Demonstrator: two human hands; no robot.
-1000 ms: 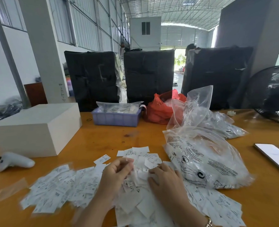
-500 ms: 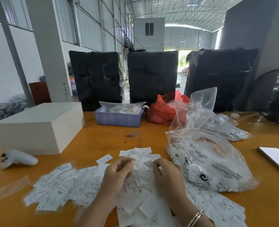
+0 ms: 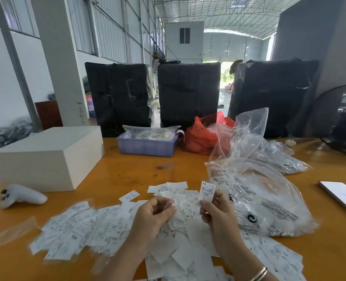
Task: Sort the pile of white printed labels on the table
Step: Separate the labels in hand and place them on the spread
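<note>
A loose pile of white printed labels (image 3: 99, 230) spreads across the near part of the orange table (image 3: 131, 171), from the left to the lower right. My right hand (image 3: 214, 211) pinches one label (image 3: 207, 192) upright above the pile, printed side facing me. My left hand (image 3: 153, 213) hovers just left of it with fingers curled, pinching a small clear plastic sleeve (image 3: 171, 203) over the pile's middle.
A clear printed plastic bag (image 3: 265, 201) lies right of my hands, with more bags behind it. A white box (image 3: 46, 157) and a white controller (image 3: 22, 196) sit at left. A purple tray (image 3: 146, 146), a red bag (image 3: 202, 136), a phone (image 3: 342, 196) and a fan (image 3: 340, 120) stand farther out.
Both hands have risen from the pile. My right hand now holds a single label upright, and my left hand has lifted a small clear sleeve.
</note>
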